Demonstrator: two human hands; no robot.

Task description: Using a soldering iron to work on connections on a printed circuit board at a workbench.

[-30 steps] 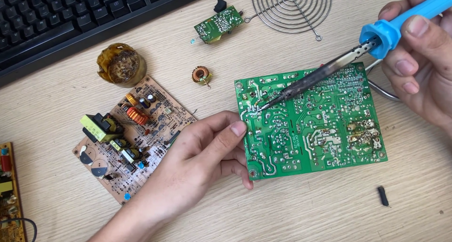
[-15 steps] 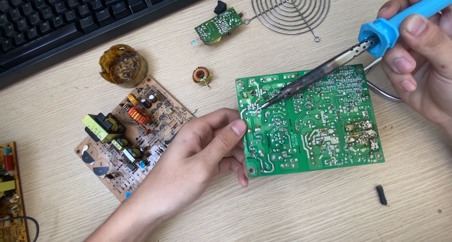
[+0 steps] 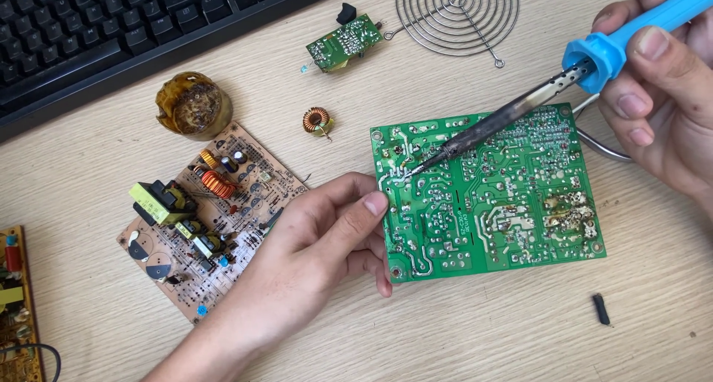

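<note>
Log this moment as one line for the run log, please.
left hand: steadies green circuit board edge | right hand: holds blue soldering iron, tip on board | nearby: brown board, keyboard

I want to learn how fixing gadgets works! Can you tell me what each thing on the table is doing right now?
Green circuit board: flat, solder side up, held at its left edge.
Left hand: gripping the green board's edge.
Soldering iron: tilted, tip touching the green board.
Right hand: holding the iron's blue handle.
Brown circuit board: flat, parts side up, untouched.
Flux tin: open.
Copper coil: loose on the table.
Wire fan guard: lying flat.
</note>
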